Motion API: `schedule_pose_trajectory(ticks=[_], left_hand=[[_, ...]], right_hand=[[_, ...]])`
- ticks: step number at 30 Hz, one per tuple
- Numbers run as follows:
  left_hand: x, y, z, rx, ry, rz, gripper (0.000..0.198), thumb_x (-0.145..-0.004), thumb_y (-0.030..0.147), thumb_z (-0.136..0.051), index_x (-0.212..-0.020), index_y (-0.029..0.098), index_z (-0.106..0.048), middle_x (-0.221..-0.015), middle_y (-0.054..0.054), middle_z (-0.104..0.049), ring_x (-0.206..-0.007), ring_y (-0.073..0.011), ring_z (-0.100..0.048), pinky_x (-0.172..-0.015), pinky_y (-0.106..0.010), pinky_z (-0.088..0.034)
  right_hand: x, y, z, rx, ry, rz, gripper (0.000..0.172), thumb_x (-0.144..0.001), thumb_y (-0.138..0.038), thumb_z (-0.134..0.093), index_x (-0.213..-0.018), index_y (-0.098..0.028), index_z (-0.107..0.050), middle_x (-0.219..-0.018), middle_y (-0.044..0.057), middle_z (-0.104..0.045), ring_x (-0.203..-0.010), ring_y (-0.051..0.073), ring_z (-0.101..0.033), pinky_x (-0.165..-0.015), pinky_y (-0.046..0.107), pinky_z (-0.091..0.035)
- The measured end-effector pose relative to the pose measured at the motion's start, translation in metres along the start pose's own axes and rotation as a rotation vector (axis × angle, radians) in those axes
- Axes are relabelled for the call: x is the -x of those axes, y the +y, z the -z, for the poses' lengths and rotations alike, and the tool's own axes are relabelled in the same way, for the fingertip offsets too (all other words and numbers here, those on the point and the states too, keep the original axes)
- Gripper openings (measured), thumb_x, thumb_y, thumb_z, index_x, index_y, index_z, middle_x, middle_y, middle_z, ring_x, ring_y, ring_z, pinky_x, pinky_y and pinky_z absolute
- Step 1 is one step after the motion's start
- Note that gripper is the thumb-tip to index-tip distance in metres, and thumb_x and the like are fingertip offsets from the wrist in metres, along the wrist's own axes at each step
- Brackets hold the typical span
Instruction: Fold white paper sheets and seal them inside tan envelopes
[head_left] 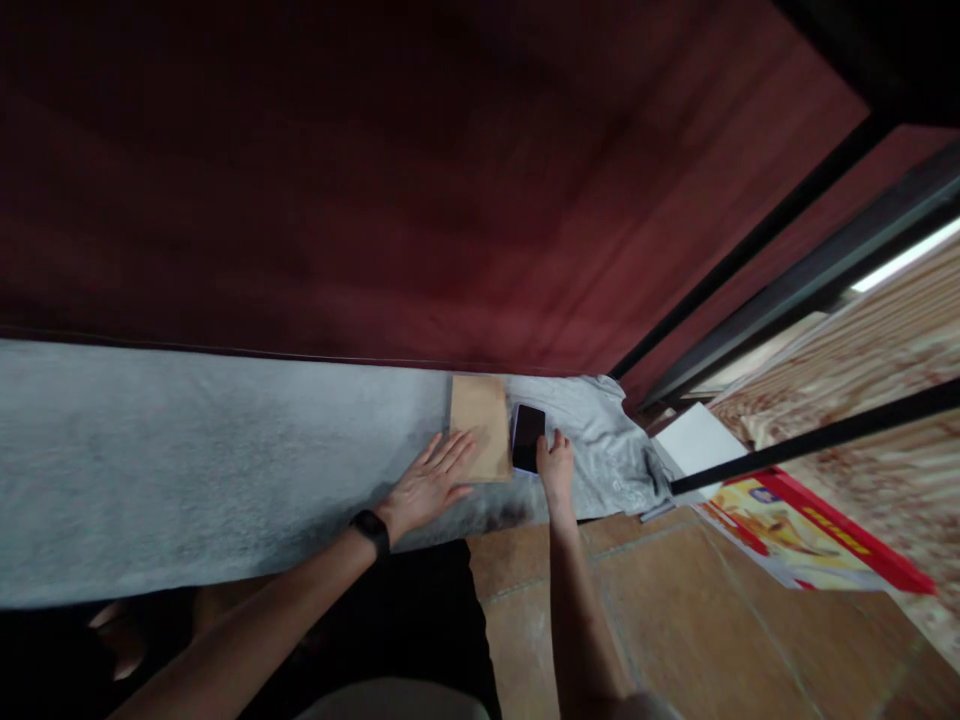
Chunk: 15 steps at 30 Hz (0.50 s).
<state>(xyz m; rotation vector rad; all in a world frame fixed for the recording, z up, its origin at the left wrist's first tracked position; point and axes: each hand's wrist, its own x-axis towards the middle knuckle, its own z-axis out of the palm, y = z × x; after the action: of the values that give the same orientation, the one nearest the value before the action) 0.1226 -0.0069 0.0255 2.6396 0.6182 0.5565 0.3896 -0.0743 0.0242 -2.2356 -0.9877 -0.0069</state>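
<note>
My left hand (429,487) lies with its fingers stretched out over the lower left part of a flat tan rectangle (484,420), which looks like a kraft-paper notebook or envelope. A dark band or watch (372,533) is round the left wrist. Just right of the tan piece, a smartphone (529,438) with a dark screen and pale edge lies flat. Beside its lower right edge is my right hand (556,468), thumb and fingers apart, with the thumb at the phone's edge. No grip on the phone shows.
A grey cloth (225,450) covers the long surface, rumpled at its right end. Behind rises a dark red panel (420,250). Black metal bars (817,440), a white box or sheet (697,440) and a red-yellow printed package (810,530) are at right. Tiled floor (675,610) lies below.
</note>
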Motion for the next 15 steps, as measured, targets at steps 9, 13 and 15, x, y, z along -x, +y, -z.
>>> schedule_pose_trajectory(ticks=[9, 13, 15], left_hand=[[0.048, -0.010, -0.001, 0.290, 0.069, 0.276, 0.064, -0.092, 0.048, -0.057, -0.148, 0.019, -0.047, -0.161, -0.014, -0.036, -0.151, -0.0300, -0.029, -0.127, -0.049, -0.010], [0.041, -0.011, -0.018, 0.271, 0.124, 0.367, 0.064, -0.096, 0.048, -0.047, -0.149, 0.013, -0.044, -0.157, -0.019, -0.042, -0.147, -0.0299, -0.038, -0.125, -0.048, -0.023], [0.031, -0.014, -0.028, 0.267, 0.129, 0.413, 0.063, -0.098, 0.047, -0.041, -0.150, 0.010, -0.041, -0.156, -0.020, -0.043, -0.146, -0.0290, -0.040, -0.122, -0.049, -0.029]], right_hand=[[0.067, -0.068, -0.048, -0.105, -0.214, 0.464, 0.054, -0.101, -0.028, -0.041, -0.151, -0.008, -0.040, -0.160, 0.021, -0.035, -0.152, 0.030, -0.025, -0.121, 0.054, -0.028], [0.062, -0.073, -0.062, 0.038, -0.109, 0.367, 0.054, -0.101, -0.024, -0.041, -0.149, 0.001, -0.040, -0.157, 0.029, -0.035, -0.151, 0.034, -0.028, -0.118, 0.056, -0.030], [0.055, -0.072, -0.066, 0.101, -0.095, 0.330, 0.054, -0.101, -0.024, -0.041, -0.147, 0.005, -0.040, -0.155, 0.031, -0.037, -0.149, 0.035, -0.030, -0.117, 0.054, -0.032]])
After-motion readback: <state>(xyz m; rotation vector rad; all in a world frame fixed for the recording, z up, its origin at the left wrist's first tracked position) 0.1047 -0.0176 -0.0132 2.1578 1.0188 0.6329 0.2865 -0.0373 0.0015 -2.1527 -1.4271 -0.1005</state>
